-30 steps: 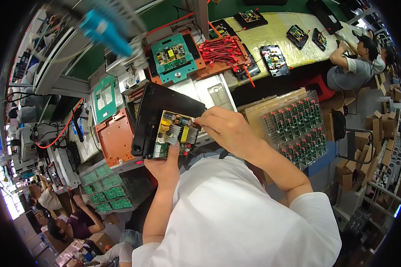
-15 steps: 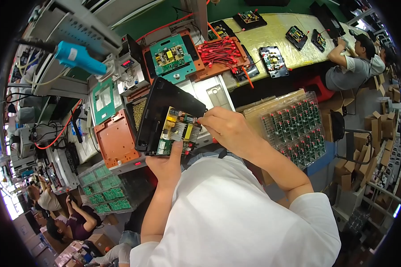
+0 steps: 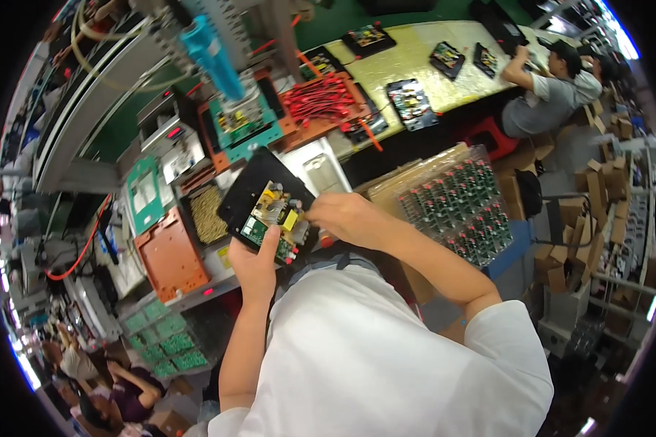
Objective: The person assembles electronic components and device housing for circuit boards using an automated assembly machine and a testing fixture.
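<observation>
A black plastic housing (image 3: 264,169) is tilted in front of my body, with a circuit board (image 3: 271,211) carrying yellow and silver parts lying in or over its near end. My left hand (image 3: 255,266) grips the housing from below, its thumb up over the board's near edge. At the board's right edge my right hand (image 3: 350,218) has its fingers pinched together; the fingertips partly cover what they hold. Past the housing, a teal electric screwdriver (image 3: 213,57) points down at another circuit board in a green fixture (image 3: 251,149).
Red-tipped leads (image 3: 317,100) lie heaped beside the fixture. A tray of small screws (image 3: 208,215) and an orange-brown fixture plate (image 3: 169,255) are to the left. Clear trays of green boards (image 3: 459,204) stand at right. Beyond, a person (image 3: 543,95) sits by a yellow-covered bench (image 3: 444,73).
The teal screwdriver has moved right, from beside the green fixture to over the board in it. The housing lies flatter in my left hand, and my right hand stays at the board's edge.
</observation>
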`<state>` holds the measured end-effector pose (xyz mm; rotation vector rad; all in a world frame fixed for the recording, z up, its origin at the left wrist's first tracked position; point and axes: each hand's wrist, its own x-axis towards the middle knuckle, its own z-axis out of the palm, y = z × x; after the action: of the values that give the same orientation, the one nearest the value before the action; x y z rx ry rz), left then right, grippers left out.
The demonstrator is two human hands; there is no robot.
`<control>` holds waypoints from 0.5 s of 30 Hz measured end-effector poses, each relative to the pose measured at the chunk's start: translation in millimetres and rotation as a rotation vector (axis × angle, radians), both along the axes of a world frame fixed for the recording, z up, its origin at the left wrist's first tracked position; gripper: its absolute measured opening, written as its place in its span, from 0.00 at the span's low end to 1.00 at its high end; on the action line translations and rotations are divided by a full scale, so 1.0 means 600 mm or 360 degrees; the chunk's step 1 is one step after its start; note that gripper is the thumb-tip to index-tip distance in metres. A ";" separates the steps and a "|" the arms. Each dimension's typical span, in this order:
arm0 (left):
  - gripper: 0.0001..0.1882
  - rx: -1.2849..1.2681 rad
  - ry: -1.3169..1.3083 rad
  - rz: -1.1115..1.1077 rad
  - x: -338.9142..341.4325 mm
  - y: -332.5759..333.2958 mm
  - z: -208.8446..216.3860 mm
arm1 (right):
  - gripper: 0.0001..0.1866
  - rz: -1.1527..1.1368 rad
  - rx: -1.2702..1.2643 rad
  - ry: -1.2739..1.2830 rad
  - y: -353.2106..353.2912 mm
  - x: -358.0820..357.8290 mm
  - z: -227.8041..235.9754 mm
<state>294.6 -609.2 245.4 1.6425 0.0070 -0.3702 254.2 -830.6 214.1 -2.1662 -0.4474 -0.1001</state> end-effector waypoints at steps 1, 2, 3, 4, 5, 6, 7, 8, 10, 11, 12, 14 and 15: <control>0.17 -0.0026 0.0000 -0.0032 0.000 -0.007 -0.012 | 0.14 0.0134 0.0125 0.0172 -0.022 -0.004 -0.003; 0.17 -0.0281 0.0173 0.0006 0.001 -0.015 -0.023 | 0.16 -0.0199 0.0490 0.0392 -0.040 -0.019 -0.008; 0.18 -0.0531 0.0351 0.0045 0.004 -0.030 -0.028 | 0.19 -0.0530 0.0861 0.0602 -0.057 -0.038 -0.009; 0.17 -0.0579 0.0465 0.0001 0.003 -0.049 -0.024 | 0.24 -0.0736 0.1434 0.0816 -0.067 -0.054 -0.007; 0.19 -0.0425 0.0489 -0.0181 0.007 -0.065 -0.037 | 0.27 -0.0730 0.1865 0.0901 -0.075 -0.079 -0.061; 0.20 -0.0354 0.0632 -0.0276 0.012 -0.081 -0.040 | 0.26 -0.0748 0.1874 0.1100 -0.065 -0.096 -0.054; 0.22 -0.0283 0.0769 -0.0362 0.016 -0.097 -0.043 | 0.25 -0.0756 0.1877 0.1302 -0.062 -0.104 -0.045; 0.24 -0.0322 0.0843 -0.0533 0.027 -0.092 -0.067 | 0.24 -0.0888 0.1620 0.1404 -0.082 -0.102 -0.015; 0.25 -0.0322 0.0699 -0.0793 0.025 -0.098 -0.062 | 0.20 -0.1260 0.1595 0.0907 -0.139 -0.104 -0.119; 0.26 -0.0280 0.0569 -0.0866 0.022 -0.084 -0.055 | 0.19 -0.1332 0.2067 0.0794 -0.179 -0.078 -0.144; 0.26 -0.0260 0.0601 -0.0855 0.019 -0.057 -0.051 | 0.18 -0.1413 0.2030 0.0697 -0.203 -0.042 -0.143; 0.25 -0.0286 0.0591 -0.0791 -0.005 0.002 -0.032 | 0.14 -0.1560 0.1972 0.0498 -0.259 0.049 -0.163; 0.24 -0.0347 0.0598 -0.0775 -0.017 0.015 -0.024 | 0.11 -0.1639 0.1921 0.0386 -0.302 0.098 -0.209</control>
<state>284.1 -600.2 230.9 1.3268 -0.1481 -1.0134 312.8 -1011.9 88.5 -0.9789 0.7519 -0.5113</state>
